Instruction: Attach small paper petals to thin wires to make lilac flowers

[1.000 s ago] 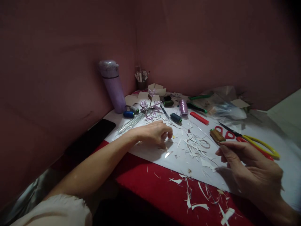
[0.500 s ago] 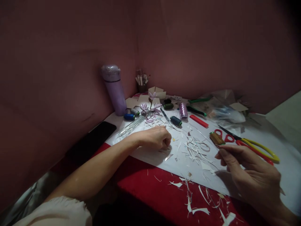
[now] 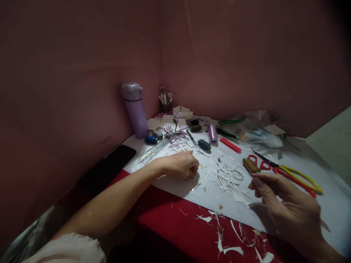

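My left hand [image 3: 181,164] rests closed in a fist on the white paper sheet [image 3: 175,186]; whatever its fingers may hold is hidden. At the right, my right hand [image 3: 290,204] is raised with thumb and forefinger pinched on a thin pale strand [image 3: 235,160] that runs up and left; wire or thread, I cannot tell which. Just beyond those fingertips lies a brown thread spool [image 3: 251,166]. Between the hands is a heap of paper slivers [image 3: 227,177]. Behind my left hand, purple flowers [image 3: 175,131] lie by a bundle of silvery wires [image 3: 153,150].
Scissors with yellow handles [image 3: 304,179] and a red-handled pair lie at the right. A red bar [image 3: 230,145], a purple thread cone [image 3: 212,134] and green-handled pliers [image 3: 227,133] are farther back. A purple bottle [image 3: 136,113] and black phone [image 3: 109,166] are leftward.
The view has tilted up slightly, so everything sits a little lower. My right hand's pinch and my left fist look the same as before.
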Available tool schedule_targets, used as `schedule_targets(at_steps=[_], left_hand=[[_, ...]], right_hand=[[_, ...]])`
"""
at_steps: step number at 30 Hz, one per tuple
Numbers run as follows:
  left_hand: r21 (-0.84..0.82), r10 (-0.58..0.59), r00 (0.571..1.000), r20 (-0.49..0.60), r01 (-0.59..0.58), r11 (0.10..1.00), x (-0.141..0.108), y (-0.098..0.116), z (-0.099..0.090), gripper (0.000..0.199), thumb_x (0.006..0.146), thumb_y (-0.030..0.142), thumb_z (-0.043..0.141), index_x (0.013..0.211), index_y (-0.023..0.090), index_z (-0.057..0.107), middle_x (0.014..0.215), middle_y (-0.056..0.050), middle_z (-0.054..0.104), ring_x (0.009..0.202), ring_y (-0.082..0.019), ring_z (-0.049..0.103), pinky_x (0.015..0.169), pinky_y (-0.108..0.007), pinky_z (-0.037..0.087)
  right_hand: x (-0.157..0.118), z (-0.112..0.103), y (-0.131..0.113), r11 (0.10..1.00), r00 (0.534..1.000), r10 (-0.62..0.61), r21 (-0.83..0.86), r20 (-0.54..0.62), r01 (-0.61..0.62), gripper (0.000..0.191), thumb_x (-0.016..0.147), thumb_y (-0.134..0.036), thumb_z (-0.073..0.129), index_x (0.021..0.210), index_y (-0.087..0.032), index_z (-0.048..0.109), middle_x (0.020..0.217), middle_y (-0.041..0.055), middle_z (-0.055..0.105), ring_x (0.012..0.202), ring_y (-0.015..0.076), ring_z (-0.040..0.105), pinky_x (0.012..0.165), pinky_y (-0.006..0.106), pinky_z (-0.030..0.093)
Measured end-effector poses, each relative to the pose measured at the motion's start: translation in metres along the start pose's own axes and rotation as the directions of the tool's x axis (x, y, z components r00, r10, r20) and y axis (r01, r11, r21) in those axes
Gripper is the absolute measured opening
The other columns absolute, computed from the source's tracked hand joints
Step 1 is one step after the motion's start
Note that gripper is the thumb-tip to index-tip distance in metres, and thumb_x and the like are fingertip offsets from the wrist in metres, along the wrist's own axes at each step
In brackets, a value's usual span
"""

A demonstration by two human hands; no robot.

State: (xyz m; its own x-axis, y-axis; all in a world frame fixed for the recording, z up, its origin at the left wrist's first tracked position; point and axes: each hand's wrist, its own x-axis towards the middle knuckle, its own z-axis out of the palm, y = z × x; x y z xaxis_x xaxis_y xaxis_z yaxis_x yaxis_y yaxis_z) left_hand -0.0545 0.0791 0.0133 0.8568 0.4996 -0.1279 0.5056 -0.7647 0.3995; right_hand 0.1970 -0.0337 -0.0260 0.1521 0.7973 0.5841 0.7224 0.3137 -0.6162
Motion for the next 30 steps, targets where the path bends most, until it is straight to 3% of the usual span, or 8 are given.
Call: schedule_targets(at_steps=[15, 21, 30], left_hand=[[0.131, 0.075, 0.997, 0.005, -0.075, 0.989, -0.003, 0.004, -0.001, 0.006, 0.07, 0.013, 0.053, 0.073, 0.018, 0.053, 0.075, -0.005, 0.055, 0.085, -0.019, 0.042, 0.069, -0.028, 0.034], [0.117, 0.069, 0.997, -0.035, -0.064, 0.991, -0.007, 0.007, -0.01, 0.014, 0.067, 0.006, 0.052, 0.076, 0.018, 0.052, 0.082, -0.004, 0.056, 0.086, -0.018, 0.041, 0.072, -0.027, 0.033], [0.005, -0.003, 0.997, -0.083, 0.004, 1.0, -0.008, 0.008, -0.009, 0.015, 0.07, 0.005, 0.053, 0.078, 0.017, 0.057, 0.085, -0.005, 0.056, 0.082, -0.015, 0.045, 0.069, -0.025, 0.036]], right_hand=[[-0.001, 0.0, 0.002, 1.0, 1.0, 0.011, 0.009, -0.003, -0.011, 0.014, 0.079, -0.035, 0.061, 0.085, -0.022, 0.064, 0.066, -0.0013, 0.062, 0.056, 0.0146, 0.059, 0.051, 0.024, 0.047], [0.0, 0.0, 0.002, 1.0, 1.0, -0.009, 0.018, 0.0, 0.009, 0.013, 0.079, -0.033, 0.061, 0.086, -0.022, 0.064, 0.066, -0.0016, 0.063, 0.055, 0.0139, 0.059, 0.052, 0.025, 0.048], [0.0, 0.0, 0.003, 1.0, 1.0, -0.02, 0.023, -0.007, 0.02, 0.012, 0.081, -0.033, 0.06, 0.086, -0.022, 0.063, 0.066, -0.0016, 0.062, 0.055, 0.0132, 0.059, 0.053, 0.024, 0.047]])
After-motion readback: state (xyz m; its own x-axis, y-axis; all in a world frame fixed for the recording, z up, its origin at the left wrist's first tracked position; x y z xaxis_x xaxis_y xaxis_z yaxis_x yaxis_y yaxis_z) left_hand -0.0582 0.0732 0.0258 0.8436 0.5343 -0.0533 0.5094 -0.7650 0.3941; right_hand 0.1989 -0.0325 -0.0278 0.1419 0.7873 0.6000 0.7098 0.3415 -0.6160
